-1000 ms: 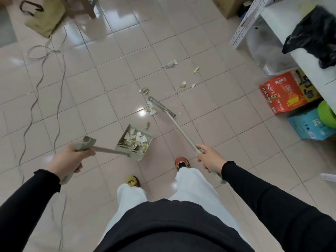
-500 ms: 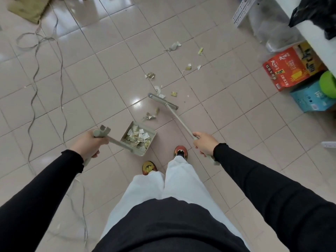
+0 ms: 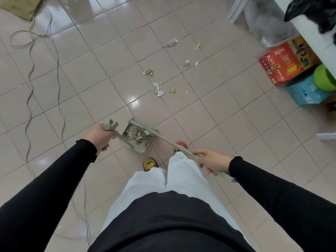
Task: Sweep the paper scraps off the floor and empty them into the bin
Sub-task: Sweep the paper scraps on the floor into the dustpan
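Broom [image 3: 164, 137] head hiding dustpan [image 3: 136, 141] mouth

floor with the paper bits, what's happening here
A person is sweeping up paper scraps. The left hand holds the dustpan by its handle, the pan already full of scraps. The right hand holds the broom, its head at the mouth of the pan. More scraps lie on the floor further out. No bin is in view.
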`<action>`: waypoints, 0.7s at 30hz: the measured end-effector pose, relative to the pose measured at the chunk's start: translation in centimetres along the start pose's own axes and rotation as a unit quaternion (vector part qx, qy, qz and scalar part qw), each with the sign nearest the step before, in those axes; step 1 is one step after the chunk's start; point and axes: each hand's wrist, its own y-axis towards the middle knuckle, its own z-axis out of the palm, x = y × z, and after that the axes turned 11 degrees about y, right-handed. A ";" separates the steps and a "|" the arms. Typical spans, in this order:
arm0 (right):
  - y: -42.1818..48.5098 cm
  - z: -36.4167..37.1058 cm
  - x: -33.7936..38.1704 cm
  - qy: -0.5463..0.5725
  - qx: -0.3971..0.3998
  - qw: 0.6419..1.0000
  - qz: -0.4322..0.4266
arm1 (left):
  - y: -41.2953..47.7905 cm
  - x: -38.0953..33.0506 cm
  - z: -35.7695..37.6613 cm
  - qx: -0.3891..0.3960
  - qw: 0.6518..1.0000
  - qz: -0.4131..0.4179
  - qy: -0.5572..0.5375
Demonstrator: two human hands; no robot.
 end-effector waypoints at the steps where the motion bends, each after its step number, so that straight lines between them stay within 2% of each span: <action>1: -0.7 0.1 -0.4 0.005 -0.001 1.000 -0.006 | 0.0 0.2 0.0 0.001 1.000 0.000 -0.002; 6: 2.1 1.7 1.3 0.002 -0.062 0.997 -0.052 | -0.3 0.6 0.2 0.007 1.000 0.002 -0.014; 9: 6.0 3.9 2.2 -0.007 -0.060 0.998 -0.013 | -0.2 0.8 0.2 0.017 1.000 0.003 -0.010; 11: 6.6 4.9 2.5 0.043 -0.045 0.998 0.021 | -0.1 0.9 0.2 0.021 1.000 0.003 -0.012; 16: 2.5 4.2 0.4 0.050 -0.007 0.999 0.010 | 0.2 0.8 0.3 0.015 1.000 0.013 -0.008; 21: -0.1 2.2 -1.7 0.113 -0.035 0.993 -0.008 | 0.6 0.1 0.1 0.011 0.999 0.045 0.002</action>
